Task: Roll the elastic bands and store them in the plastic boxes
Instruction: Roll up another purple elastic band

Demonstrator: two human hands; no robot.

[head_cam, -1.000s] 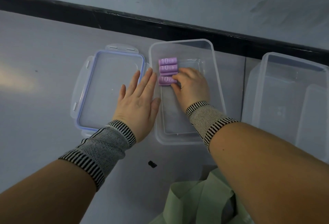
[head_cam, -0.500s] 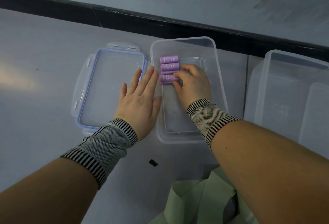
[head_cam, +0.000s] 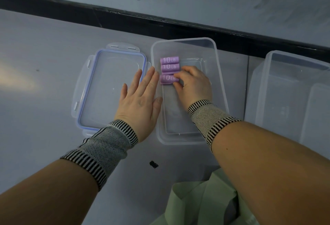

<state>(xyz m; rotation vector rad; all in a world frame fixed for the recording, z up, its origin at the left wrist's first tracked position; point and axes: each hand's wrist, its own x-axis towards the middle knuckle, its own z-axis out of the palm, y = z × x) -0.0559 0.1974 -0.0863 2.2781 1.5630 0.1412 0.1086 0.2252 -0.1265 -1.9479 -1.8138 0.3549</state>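
The right hand (head_cam: 193,83) is pinching the nearest purple roll (head_cam: 168,79), sitting with the other rolls (head_cam: 169,63) inside the clear box (head_cam: 220,81). The left hand (head_cam: 141,102) is lying flat and spread, resting against the box. If the fingers let go too fast, the roll may spring open.

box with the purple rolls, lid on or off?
Off. The lid lies flat on the table left of the open box; the right hand reaches inside to the purple rolls.
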